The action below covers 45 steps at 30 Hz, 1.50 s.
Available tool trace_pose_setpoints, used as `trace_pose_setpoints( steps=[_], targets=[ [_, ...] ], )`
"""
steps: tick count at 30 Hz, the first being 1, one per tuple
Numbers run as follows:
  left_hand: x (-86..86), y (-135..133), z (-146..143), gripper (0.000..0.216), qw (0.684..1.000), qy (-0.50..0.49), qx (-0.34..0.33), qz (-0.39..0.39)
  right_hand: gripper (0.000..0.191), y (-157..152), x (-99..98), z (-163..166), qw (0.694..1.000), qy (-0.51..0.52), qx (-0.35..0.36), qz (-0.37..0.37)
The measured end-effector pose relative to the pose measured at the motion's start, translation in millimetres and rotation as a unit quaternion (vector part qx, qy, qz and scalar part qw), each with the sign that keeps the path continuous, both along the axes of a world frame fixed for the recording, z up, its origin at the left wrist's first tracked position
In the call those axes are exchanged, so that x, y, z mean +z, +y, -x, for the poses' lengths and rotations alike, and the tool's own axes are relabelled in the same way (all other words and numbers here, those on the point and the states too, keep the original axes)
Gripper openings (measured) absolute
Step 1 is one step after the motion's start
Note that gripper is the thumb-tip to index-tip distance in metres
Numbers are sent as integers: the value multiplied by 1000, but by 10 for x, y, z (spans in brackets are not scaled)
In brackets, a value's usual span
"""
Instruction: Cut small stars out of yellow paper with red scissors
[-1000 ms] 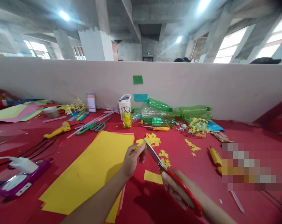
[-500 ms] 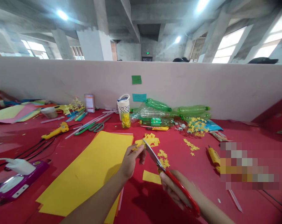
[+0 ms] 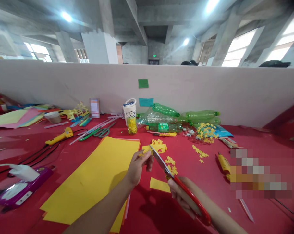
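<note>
My left hand point(image 3: 137, 167) pinches a small piece of yellow paper point(image 3: 146, 149) between thumb and fingers. Red-handled scissors point(image 3: 189, 196) are gripped in my right hand point(image 3: 182, 191), their blade tips at the paper by my left fingertips. Whether the blades are fully closed I cannot tell. Just beyond lie yellow paper scraps point(image 3: 159, 145). Cut yellow paper stars point(image 3: 171, 164) rest behind the blades, and a yellow paper strip point(image 3: 159, 185) lies beneath, between my hands. A stack of yellow sheets point(image 3: 88, 182) sits under and left of my left forearm.
Green plastic bottles point(image 3: 165, 110) lie along the white partition, beside a white cup point(image 3: 129, 112). More yellow stars point(image 3: 206, 132) are heaped at the right. Yellow glue guns lie left point(image 3: 60, 136) and right point(image 3: 223, 164). A purple power strip point(image 3: 25, 188) with cords is at far left.
The whole view has shifted very slightly. Both hands, the scissors and the paper keep nearly the same positions.
</note>
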State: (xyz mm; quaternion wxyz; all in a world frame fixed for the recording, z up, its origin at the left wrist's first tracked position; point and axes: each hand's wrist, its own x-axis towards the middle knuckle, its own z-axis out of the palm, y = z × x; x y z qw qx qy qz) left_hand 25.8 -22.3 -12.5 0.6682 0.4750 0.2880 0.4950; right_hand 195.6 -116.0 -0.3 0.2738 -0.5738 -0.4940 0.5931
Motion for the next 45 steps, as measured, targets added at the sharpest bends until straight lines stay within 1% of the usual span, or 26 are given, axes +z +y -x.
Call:
trace_pose_setpoints(
  steps=[6, 10, 14, 19, 25, 28, 31, 35, 40, 45],
  targets=[
    [21, 28, 17, 30, 1000, 6, 6, 7, 42, 4, 83, 12, 999, -36, -10, 3],
    [56, 63, 46, 24, 999, 2, 39, 9, 44, 14, 132, 33, 1000, -27, -15, 2],
    [82, 94, 66, 19, 998, -18, 65, 4, 46, 24, 92, 30, 999, -34, -9, -3],
    [100, 89, 42, 16, 997, -20, 69, 1, 45, 24, 19, 5, 999, -39, -7, -3],
    [107, 84, 38, 14, 996, -16, 82, -24, 44, 22, -5, 10, 1000, -24, -3, 12],
    [111, 95, 61, 14, 996, -10, 79, -38, 46, 29, -18, 4, 1000, -24, -3, 1],
    [121, 106, 80, 15, 997, 5, 72, -38, 49, 33, -19, -20, 999, -33, 13, -8],
    [136, 125, 102, 17, 997, 19, 67, -43, 47, 27, 22, -43, 998, -40, 34, -21],
    [144, 169, 153, 16, 997, 39, 47, -56, 45, 34, 61, -36, 998, -48, 32, -27],
    [133, 201, 187, 15, 997, 45, 28, -54, 43, 42, 67, -23, 997, -63, 28, -27]
  ],
)
